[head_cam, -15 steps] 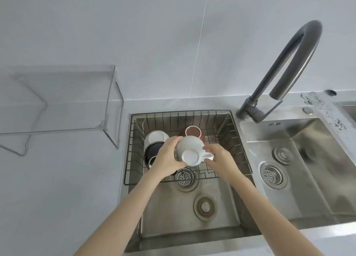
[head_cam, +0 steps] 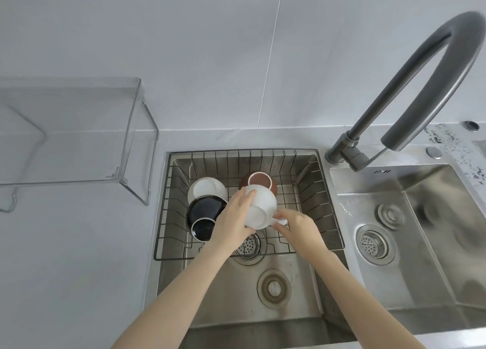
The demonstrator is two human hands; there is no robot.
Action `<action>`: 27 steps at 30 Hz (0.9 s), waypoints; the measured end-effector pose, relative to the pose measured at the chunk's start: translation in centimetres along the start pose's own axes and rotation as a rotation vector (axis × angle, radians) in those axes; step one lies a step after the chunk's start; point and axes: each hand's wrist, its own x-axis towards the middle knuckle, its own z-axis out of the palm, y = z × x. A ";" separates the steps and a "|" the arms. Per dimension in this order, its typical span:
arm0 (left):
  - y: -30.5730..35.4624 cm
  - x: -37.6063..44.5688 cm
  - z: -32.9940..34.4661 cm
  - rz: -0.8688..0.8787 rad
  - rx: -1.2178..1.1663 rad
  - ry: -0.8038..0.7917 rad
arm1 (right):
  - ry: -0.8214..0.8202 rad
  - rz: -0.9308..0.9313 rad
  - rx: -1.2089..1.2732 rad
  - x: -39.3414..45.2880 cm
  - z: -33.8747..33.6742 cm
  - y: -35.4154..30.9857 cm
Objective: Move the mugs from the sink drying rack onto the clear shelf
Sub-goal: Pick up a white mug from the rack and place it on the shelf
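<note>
Clear plastic shelf: stands on the pale tabletop, well left of the sink, with nothing on it. Its smooth top could let a wet mug slide if one is set near the edge.
White upturned mug: rests at the left of the wire drying rack, touching the black one. A careless lift beside it could knock it.
Black glossy mug: lies tilted, mouth toward the camera, just beside the left hand. It looks the likeliest to roll if nudged.
Left hand: closed around the side of the white ceramic mug, fingers wrapped over its body.
White ceramic mug: held upside down and tilted, low over the rack, between both hands. If wet, it could slip during the carry left.
Brown mug: upturned just behind the held mug, seemingly touching it. Lifting at an angle could clip it.
Right hand: pinching the held mug's handle; a handle-only grip would let it swing.
</note>
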 end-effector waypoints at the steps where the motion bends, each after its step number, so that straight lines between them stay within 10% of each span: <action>1: 0.1 0.0 -0.2 -0.012 -0.022 -0.004 | 0.010 -0.010 0.025 0.0 -0.1 0.0; 16: 3.1 -4.3 -15.5 -0.057 -0.245 0.371 | 0.173 -0.284 0.293 0.1 -9.1 -11.6; 27: -9.3 -9.1 -32.3 -0.105 -0.317 0.477 | 0.154 -0.492 0.445 4.0 -4.2 -31.2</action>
